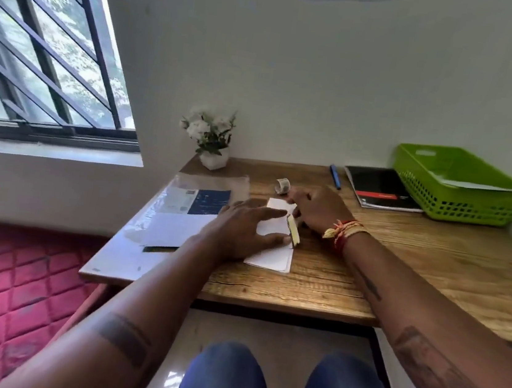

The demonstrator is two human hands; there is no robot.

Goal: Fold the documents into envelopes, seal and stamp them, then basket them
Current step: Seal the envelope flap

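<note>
Hands are working over a white envelope [274, 244] lying flat on the tabletop [399, 276]. The left hand [244, 228] is pressing it down with spread, straight fingers, while the right hand [317, 209] is curling over its far corner, pinching a small yellowish strip [293, 230]. Beyond the envelope, a tape roll [282, 186] is standing; far right of it, a green basket [462, 187] is holding papers.
</note>
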